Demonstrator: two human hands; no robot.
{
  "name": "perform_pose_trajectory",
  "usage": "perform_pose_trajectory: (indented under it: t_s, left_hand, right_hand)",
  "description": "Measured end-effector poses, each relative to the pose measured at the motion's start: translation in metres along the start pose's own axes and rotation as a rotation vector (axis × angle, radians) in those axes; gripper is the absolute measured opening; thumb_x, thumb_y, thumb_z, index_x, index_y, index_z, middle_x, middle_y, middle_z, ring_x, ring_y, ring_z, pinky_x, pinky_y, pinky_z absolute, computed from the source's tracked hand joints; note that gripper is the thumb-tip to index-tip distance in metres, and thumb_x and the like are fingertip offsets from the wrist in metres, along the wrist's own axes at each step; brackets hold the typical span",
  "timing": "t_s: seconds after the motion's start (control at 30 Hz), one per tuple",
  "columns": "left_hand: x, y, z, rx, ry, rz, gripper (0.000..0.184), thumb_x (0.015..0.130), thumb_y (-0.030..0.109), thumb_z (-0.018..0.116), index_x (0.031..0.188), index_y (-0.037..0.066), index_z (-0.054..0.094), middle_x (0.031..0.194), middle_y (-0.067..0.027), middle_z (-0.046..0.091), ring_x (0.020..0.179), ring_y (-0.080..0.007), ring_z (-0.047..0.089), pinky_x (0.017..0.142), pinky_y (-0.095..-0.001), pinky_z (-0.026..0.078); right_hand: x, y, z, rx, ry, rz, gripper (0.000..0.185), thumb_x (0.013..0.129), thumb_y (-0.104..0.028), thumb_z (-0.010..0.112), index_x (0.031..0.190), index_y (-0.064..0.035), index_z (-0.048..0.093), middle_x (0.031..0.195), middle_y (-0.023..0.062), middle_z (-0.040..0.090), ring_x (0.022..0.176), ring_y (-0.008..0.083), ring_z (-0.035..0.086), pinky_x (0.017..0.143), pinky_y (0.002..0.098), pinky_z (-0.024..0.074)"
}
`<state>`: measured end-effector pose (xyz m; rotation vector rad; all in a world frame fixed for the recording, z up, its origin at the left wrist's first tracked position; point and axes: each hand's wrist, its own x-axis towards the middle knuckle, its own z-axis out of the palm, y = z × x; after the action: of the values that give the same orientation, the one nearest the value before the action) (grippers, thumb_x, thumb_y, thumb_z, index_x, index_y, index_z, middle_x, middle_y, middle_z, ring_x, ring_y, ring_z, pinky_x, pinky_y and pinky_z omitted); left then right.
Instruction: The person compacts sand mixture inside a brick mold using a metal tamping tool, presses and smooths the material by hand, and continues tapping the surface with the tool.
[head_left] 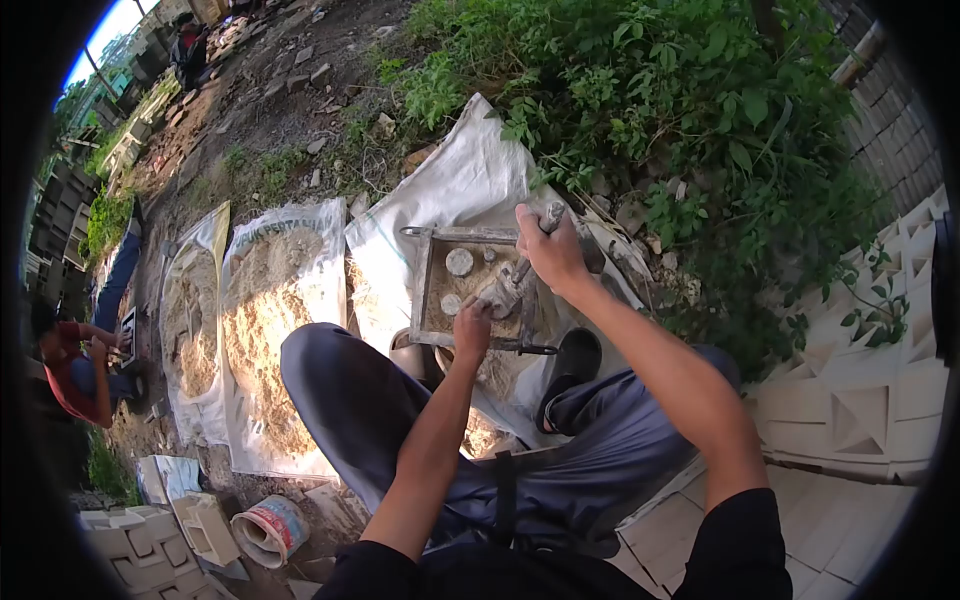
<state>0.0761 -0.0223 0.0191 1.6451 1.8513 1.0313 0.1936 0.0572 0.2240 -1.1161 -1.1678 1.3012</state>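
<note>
Between my feet lies a rectangular frame filled with sandy material. Inside it stand a larger round grey piece, a smaller round piece and a small peg-like piece. My right hand is wrapped round a grey rod-shaped tool, which slants down over the frame's right side. My left hand is closed at the near part of the frame, against a pale, dusty lump whose kind I cannot make out. The tool's lower end meets or passes close to this lump.
White sacks lie under the frame, and sand is heaped on others to the left. A bucket and pale moulded blocks flank me. Plants grow ahead. Another person crouches at far left.
</note>
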Motion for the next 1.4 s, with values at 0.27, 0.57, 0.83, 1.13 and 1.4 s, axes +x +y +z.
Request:
perform_pose_trajectory:
  t_s: [0.27,0.57,0.83,1.13,1.4]
  left_hand:
    - [-0.002,-0.015,-0.003,-0.003,0.096,-0.07,0.015,0.081,0.012,0.061,0.09,0.001,0.067,0.09,-0.0158,0.062,0.084,-0.0365,0.06,0.074,-0.0428,0.047]
    - [-0.005,-0.022,0.002,-0.135,0.019,-0.073,0.016,0.078,0.006,0.064,0.092,-0.003,0.066,0.089,-0.0178,0.064,0.083,-0.0322,0.064,0.074,-0.0384,0.049]
    - [-0.002,-0.017,-0.002,-0.104,-0.055,-0.06,0.021,0.079,0.01,0.062,0.096,-0.001,0.065,0.093,-0.0194,0.06,0.089,-0.0383,0.057,0.078,-0.0437,0.045]
    - [-0.002,-0.016,-0.009,-0.162,0.1,-0.124,0.016,0.08,0.006,0.064,0.094,-0.001,0.067,0.086,-0.0182,0.064,0.08,-0.0344,0.063,0.072,-0.0409,0.048]
    - [-0.004,-0.024,-0.003,-0.2,0.036,-0.094,0.019,0.077,0.008,0.065,0.095,0.0,0.066,0.088,-0.018,0.064,0.081,-0.0357,0.062,0.072,-0.0411,0.048]
  right_hand:
    - [0.01,0.006,0.007,-0.07,-0.028,-0.061,0.04,0.093,-0.021,0.055,0.058,-0.0095,0.04,0.051,-0.005,0.039,0.043,0.0054,0.032,0.041,0.0269,0.0229]
    - [-0.007,0.047,0.008,-0.389,-0.024,-0.051,0.037,0.094,-0.028,0.054,0.066,-0.0032,0.053,0.056,-0.0004,0.052,0.05,0.0095,0.046,0.05,0.0287,0.0387]
    - [-0.001,0.01,0.01,-0.246,-0.051,-0.02,0.039,0.095,-0.025,0.052,0.06,-0.0062,0.049,0.054,-0.0022,0.048,0.044,0.0077,0.039,0.043,0.0269,0.0294]
    - [-0.007,0.048,0.018,-0.509,0.016,-0.094,0.043,0.094,-0.029,0.051,0.06,-0.0032,0.052,0.054,0.0012,0.053,0.049,0.0105,0.047,0.049,0.0292,0.0378]
    - [-0.008,0.035,0.02,-0.31,-0.02,-0.022,0.04,0.094,-0.028,0.055,0.061,-0.0052,0.049,0.054,-0.0013,0.048,0.047,0.0081,0.042,0.045,0.0273,0.0337]
